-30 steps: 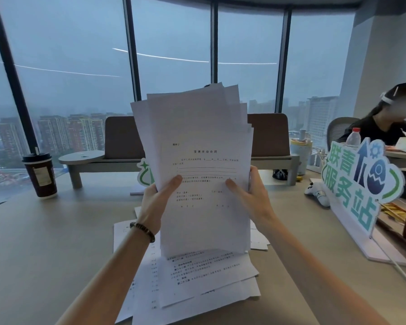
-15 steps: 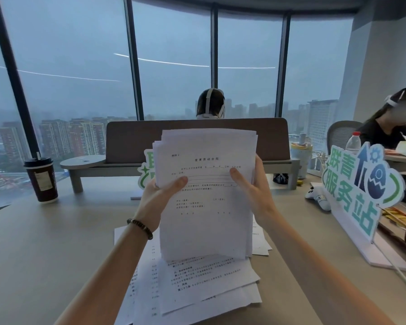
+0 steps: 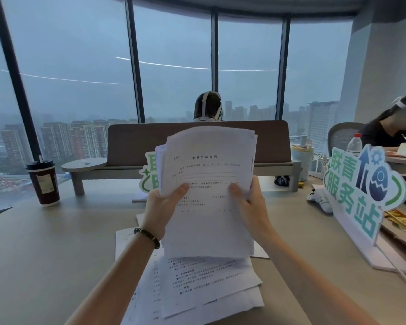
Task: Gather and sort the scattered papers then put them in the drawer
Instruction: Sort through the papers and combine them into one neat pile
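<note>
I hold a stack of white printed papers (image 3: 206, 174) upright in front of me, its lower edge over the desk. My left hand (image 3: 161, 207) grips the stack's left edge, thumb across the front sheet. On the right edge my right hand (image 3: 250, 205) grips it the same way. The sheets in the stack are uneven at the top. More printed sheets (image 3: 197, 285) lie loose and overlapping on the desk (image 3: 45, 254) beneath the stack. No drawer is in view.
A dark paper cup (image 3: 43, 182) stands at the left. A brown desk divider (image 3: 197, 141) runs across the back, a person's head behind it. A green and white sign (image 3: 361, 186) stands at the right, near a water bottle (image 3: 354, 145), and another seated person.
The stack has come down from high in front of me to lower over the desk. Its fanned-out top edges have drawn closer together.
</note>
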`<action>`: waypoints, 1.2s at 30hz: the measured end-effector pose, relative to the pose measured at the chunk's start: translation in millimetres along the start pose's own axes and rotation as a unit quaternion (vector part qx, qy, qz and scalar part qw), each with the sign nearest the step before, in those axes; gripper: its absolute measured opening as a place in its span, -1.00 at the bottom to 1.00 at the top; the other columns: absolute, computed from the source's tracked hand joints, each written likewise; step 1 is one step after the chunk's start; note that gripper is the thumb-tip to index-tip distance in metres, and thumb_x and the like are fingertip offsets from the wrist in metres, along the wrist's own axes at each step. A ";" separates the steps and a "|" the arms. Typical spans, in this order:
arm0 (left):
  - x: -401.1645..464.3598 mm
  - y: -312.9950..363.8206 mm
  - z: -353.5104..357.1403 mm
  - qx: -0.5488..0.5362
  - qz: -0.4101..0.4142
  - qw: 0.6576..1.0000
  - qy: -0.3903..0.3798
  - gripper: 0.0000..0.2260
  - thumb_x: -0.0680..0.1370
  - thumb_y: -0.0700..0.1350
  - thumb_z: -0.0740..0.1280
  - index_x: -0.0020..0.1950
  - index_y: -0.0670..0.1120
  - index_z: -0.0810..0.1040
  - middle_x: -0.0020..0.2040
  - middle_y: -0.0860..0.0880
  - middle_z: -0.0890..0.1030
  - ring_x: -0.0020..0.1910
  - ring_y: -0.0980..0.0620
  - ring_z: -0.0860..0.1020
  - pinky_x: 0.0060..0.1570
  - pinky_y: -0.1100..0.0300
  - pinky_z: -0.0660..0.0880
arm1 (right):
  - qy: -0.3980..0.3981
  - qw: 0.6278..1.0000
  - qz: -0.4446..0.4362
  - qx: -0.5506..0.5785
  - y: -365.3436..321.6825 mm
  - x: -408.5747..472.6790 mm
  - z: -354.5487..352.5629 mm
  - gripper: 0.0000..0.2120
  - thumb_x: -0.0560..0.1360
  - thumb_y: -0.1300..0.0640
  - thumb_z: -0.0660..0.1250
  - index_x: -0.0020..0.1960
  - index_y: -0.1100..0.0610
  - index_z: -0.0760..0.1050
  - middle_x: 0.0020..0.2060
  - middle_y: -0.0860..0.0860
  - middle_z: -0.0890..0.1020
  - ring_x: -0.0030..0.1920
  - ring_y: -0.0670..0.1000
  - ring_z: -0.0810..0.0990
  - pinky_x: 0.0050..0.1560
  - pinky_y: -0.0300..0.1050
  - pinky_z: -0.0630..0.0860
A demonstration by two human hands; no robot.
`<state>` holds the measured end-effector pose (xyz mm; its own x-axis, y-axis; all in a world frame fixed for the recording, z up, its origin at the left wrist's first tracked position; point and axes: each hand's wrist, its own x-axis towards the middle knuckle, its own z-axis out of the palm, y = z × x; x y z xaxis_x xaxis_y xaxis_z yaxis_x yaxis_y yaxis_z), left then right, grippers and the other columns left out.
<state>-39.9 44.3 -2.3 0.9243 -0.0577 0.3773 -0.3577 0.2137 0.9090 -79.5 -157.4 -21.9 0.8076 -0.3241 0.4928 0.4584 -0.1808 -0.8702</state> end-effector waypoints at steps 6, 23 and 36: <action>1.0 6.8 10.2 -0.025 -0.015 1.000 -0.002 -0.93 0.50 -0.18 0.45 -0.07 -0.02 0.63 -0.24 0.18 0.71 0.02 -0.10 0.65 0.07 -0.09 0.59 | 0.023 0.999 -0.025 -0.010 -3.2 -1.9 3.4 -0.84 0.63 0.08 0.25 0.11 0.10 0.30 -0.01 -0.12 0.62 -0.11 -0.09 0.67 -0.17 -0.05 0.68; -2.1 -36.9 -17.8 0.042 -0.097 0.987 -0.119 -0.84 0.50 -0.14 0.43 0.07 -0.05 0.68 0.04 -0.05 0.72 0.02 -0.03 0.69 0.11 -0.06 0.58 | 0.094 0.932 -0.218 -0.273 -62.2 43.8 -11.7 -0.17 0.49 -0.12 0.41 0.58 -0.12 -0.02 0.46 0.01 0.22 0.43 0.01 0.28 0.39 0.02 0.29; -8.2 -27.0 -19.7 -0.010 -0.112 0.982 -0.154 -0.84 0.54 -0.17 0.37 0.03 0.01 0.70 0.10 -0.10 0.70 0.08 -0.10 0.67 0.13 -0.08 0.56 | -0.049 0.728 -0.438 -0.525 -101.6 46.6 34.5 -0.60 0.63 -0.03 0.17 0.45 0.03 0.37 0.17 0.03 0.58 0.17 0.11 0.54 0.40 0.19 0.29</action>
<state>-35.1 58.2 -33.4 0.8940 -0.3978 0.2062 -0.1442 0.1803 0.9730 -75.7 -122.2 89.6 0.4230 0.4005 0.8128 0.3180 -0.9056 0.2807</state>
